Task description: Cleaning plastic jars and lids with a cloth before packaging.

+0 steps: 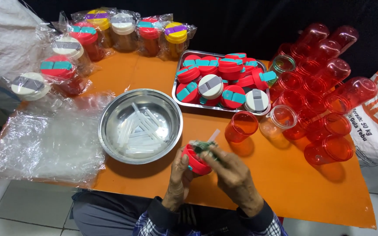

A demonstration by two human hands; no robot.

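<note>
Orange table (285,183): steel bowl (110,131) w/ white straws (143,126) near front edge. Steel tray (176,85) of lids at centre. Red cups (324,87) along right edge; wrapped bottles (123,30) at back-left corner.

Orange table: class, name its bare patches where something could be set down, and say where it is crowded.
Bare orange table shows along the near edge, right of the person's hands and below the red translucent plastic cups. A smaller patch lies between the round steel bowl and the wrapped lidded jars. Crowded: the steel tray of red lids, the cup pile, the clear plastic bags on the left.
</note>
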